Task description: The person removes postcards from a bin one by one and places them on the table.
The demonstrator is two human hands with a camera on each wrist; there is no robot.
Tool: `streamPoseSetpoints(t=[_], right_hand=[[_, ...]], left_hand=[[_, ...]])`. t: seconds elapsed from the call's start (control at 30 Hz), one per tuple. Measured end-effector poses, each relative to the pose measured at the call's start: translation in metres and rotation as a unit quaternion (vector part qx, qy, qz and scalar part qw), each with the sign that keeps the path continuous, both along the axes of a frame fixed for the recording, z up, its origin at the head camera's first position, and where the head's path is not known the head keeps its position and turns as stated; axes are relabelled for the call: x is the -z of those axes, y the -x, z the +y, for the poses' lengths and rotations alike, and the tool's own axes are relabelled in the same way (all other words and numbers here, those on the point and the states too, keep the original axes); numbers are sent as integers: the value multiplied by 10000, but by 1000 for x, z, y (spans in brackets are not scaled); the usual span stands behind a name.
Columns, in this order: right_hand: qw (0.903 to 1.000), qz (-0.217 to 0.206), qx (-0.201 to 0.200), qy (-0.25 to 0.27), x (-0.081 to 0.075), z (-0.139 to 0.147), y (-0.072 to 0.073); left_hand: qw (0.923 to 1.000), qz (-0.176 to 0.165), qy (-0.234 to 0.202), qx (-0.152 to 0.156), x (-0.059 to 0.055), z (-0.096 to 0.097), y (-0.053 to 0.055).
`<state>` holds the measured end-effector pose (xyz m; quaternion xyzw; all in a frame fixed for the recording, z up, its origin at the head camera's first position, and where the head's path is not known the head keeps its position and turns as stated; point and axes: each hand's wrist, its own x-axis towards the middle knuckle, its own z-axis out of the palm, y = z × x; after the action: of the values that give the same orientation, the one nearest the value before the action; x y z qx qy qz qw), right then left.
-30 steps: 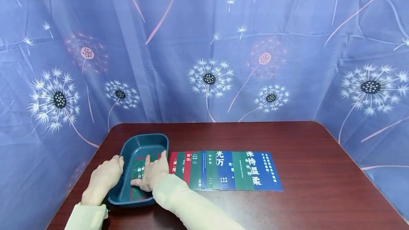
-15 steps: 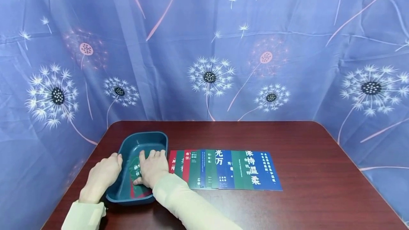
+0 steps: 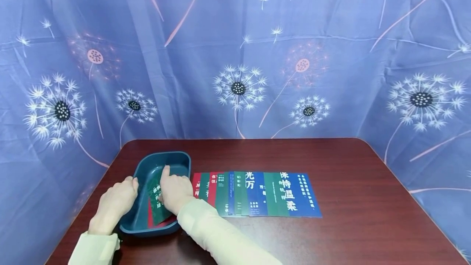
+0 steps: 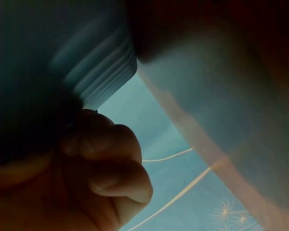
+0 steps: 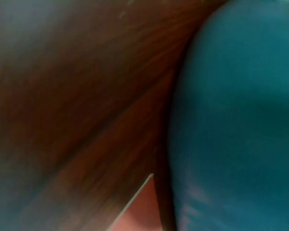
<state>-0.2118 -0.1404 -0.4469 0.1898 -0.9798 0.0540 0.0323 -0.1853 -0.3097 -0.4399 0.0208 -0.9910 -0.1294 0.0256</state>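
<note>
A dark teal plastic basin (image 3: 126,225) stands at the left of the table. The left hand (image 3: 115,203) grips its left rim; in the left wrist view that hand's curled fingers (image 4: 118,144) lie against the basin's ribbed outer wall (image 4: 103,67). Inside, the right hand (image 3: 176,189) pinches the right side of a green card (image 3: 159,212) with white characters, which lies askew over a red card (image 3: 150,218). Its fingertips are partly hidden behind the hand. The right wrist view shows only the basin's outer side (image 5: 241,125), beside the table.
Right of the basin, an overlapping row of red, green and blue printed cards (image 3: 257,195) lies on the dark red wooden table (image 3: 349,199). A blue curtain (image 3: 206,72) with dandelion prints hangs around the table's back and sides.
The right hand's spread fingers have drawn together. The green card has turned askew and shifted over the red one. The left hand stays on the rim.
</note>
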Motion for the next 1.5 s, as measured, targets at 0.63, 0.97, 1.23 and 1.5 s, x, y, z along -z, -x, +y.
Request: streamPoseSetpoints(t=[0.63, 0.97, 1.23, 1.5], right_hand=[[9831, 179, -291, 1799, -5, 13, 1], [9125, -8, -143, 4087, -8, 24, -1], [8538, -333, -309, 5186, -32, 63, 0], [8303, -301, -31, 5565, -53, 137, 2]], left_hand=[[10000, -26, 7, -5, 0, -1, 3], [9998, -202, 32, -51, -3, -1, 3], [9999, -74, 1, -82, -1, -1, 2], [9999, -98, 36, -91, -1, 1, 3]])
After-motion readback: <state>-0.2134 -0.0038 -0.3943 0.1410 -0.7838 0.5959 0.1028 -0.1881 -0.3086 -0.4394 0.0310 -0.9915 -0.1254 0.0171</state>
